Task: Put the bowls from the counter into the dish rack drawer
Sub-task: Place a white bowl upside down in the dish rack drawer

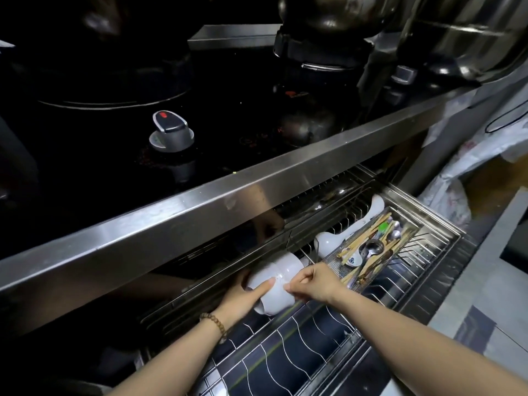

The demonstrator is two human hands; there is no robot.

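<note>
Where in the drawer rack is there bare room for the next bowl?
Free: the wire slots nearest the camera, between both forearms, and the slots right of the cutlery tray. Crowded: the far row, where both hands grip the white bowls beside a white ladle.

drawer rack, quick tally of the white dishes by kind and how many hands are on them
White bowls, on their sides, held by left hand and right hand: at least 2
White ladle-like spoons behind the cutlery tray: 2
Hands: 2
Total white dishes: at least 4
</note>
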